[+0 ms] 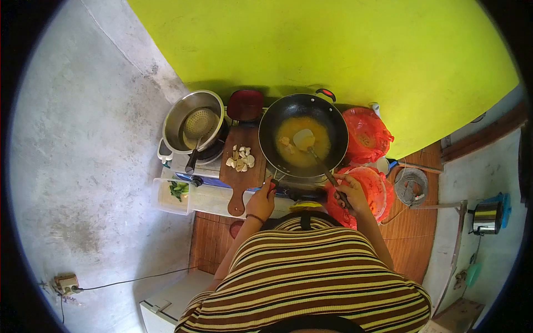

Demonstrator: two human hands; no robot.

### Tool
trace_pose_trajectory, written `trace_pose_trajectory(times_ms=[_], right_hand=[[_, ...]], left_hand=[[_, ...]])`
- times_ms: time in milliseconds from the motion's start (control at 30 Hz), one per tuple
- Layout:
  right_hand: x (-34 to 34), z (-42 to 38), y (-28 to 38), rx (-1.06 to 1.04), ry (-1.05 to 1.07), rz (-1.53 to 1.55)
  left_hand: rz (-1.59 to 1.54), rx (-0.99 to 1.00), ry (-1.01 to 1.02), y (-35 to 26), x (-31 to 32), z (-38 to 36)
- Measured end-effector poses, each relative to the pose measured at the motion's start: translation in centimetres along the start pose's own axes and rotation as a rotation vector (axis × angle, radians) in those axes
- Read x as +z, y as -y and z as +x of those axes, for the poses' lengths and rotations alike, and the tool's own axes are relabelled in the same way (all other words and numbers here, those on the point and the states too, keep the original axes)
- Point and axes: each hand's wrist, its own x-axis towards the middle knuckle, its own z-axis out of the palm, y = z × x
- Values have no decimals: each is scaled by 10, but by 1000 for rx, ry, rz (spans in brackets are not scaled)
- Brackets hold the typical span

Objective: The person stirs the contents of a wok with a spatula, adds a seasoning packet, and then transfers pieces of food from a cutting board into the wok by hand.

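A black wok with yellowish liquid and some lumps in it stands on the stove. My left hand is wrapped round the wok's handle, low on its near side. In my right hand is the dark handle of a ladle, whose pale head lies in the liquid near the wok's middle. Left of the wok, a wooden cutting board bears pale peeled cloves.
A steel pot with a strainer is at the left. Below it sits a clear container with green leaves. A dark red bowl stands behind the board. Red plastic bags line the wok's right side.
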Motion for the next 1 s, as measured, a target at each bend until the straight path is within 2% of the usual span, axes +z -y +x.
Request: trace_pose_trajectory(times_ms=[267, 467, 667, 1000], right_hand=[[3, -7, 7, -107, 23, -130], [-3, 2, -6, -178, -120, -346], [-1, -1, 0, -83, -93, -164], [19, -6, 13, -153, 17, -244]], left_hand=[[-56, 2, 2, 2, 1, 1], [-26, -46, 25, -7, -6, -1], [-22, -21, -7, -1, 0, -1], [-55, 0, -10, 5, 4, 1]])
